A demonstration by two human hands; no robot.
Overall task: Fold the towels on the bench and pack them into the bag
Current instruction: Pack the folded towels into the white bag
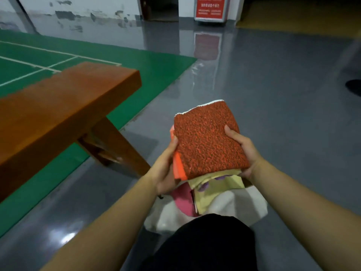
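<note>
A brown wooden worktop [64, 102] stands at the left on a glossy grey floor [273, 85], beside a green court mat [148, 61] with white lines; a red sign [210, 7] leans at the far wall. Both hands hold a stack of folded towels [209, 139] above a white bag [250, 204] on the floor: a rust-red nubbly one on top, orange, pale yellow (with purple marks) beneath. The left hand [166, 169] grips the stack's left edge, the right hand [244, 151] its right, thumb on top. Pink cloth [183, 204] shows inside the bag, whose near side a dark knee [205, 241] hides.
</note>
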